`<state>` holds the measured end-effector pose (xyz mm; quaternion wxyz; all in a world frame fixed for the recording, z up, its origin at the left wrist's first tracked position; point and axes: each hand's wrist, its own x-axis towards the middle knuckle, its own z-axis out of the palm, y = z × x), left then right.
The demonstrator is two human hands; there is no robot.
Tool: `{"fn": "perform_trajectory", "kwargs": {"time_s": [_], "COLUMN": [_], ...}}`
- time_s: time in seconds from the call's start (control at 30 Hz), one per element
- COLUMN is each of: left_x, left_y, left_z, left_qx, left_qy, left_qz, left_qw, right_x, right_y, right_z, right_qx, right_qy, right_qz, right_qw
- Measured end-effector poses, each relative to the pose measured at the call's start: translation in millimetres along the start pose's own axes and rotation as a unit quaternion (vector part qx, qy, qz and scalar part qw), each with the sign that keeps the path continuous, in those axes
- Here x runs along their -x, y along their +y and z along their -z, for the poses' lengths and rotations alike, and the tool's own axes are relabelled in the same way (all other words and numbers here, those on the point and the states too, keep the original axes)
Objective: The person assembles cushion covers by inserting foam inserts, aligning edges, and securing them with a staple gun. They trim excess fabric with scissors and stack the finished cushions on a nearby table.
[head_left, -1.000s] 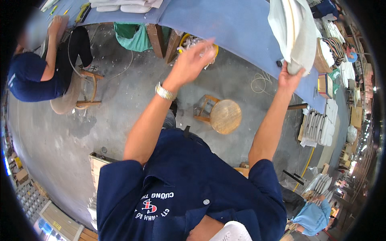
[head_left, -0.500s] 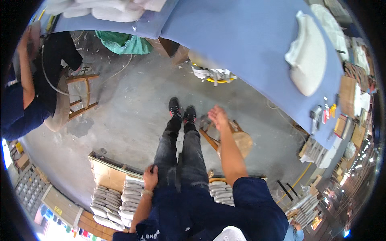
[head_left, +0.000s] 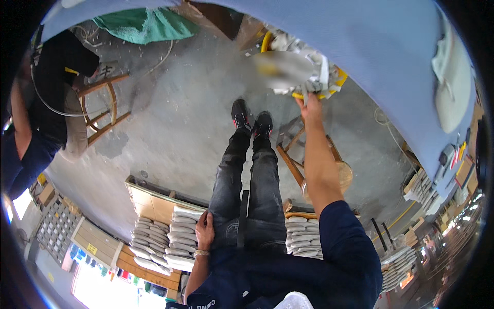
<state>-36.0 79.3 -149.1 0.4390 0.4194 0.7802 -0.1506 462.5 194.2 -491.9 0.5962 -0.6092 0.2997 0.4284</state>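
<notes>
My right hand (head_left: 310, 110) reaches far forward, its fingers closed at the near rim of a yellow basket (head_left: 341, 78). Pale scraps and strips (head_left: 321, 69) heap up inside the basket, and a blurred patch hides its left part. One light strip hangs over the rim beside my fingers. Against my left thigh, my left hand (head_left: 205, 232) hangs low with curled fingers; whatever they may hold is hidden. Below my right forearm stands a wooden stool (head_left: 343, 175), partly covered by the arm.
A blue-covered table (head_left: 391, 67) curves along the far right, bearing a white padded piece (head_left: 455, 87) and hand tools (head_left: 458, 154). Stacks of pale pads (head_left: 182, 234) stand near my legs. At left, a person (head_left: 56, 87) sits by a wooden chair (head_left: 108, 105). A green sack (head_left: 144, 26) lies beyond.
My right hand has moved forward from above the stool to the basket's rim. My left hand stays at my thigh. The view has shifted, with the table edge now farther up and right.
</notes>
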Motion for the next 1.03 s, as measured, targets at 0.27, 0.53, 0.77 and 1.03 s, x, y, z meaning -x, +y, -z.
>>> {"fn": "perform_trajectory", "kwargs": {"time_s": [0.27, 0.53, 0.77, 1.03], "left_x": [12, 30, 19, -41], "left_y": [-12, -99, -222, -271], "left_z": [-11, 17, -4, -21], "left_qx": [0.093, 0.26, 0.329, 0.621], "left_qy": [-0.037, 0.0, 0.11, 0.112], "left_qz": [-0.025, 0.042, 0.161, 0.201], "left_qw": [0.995, 0.965, 0.924, 0.749], "right_x": [160, 307, 371, 478], "right_y": [9, 44, 103, 196], "right_z": [103, 109, 53, -76], "right_qx": [0.164, 0.356, 0.493, 0.675], "right_qy": [0.06, -0.016, -0.183, -0.187], "right_qz": [-0.024, 0.011, 0.109, 0.141], "right_qw": [0.984, 0.934, 0.844, 0.699]}}
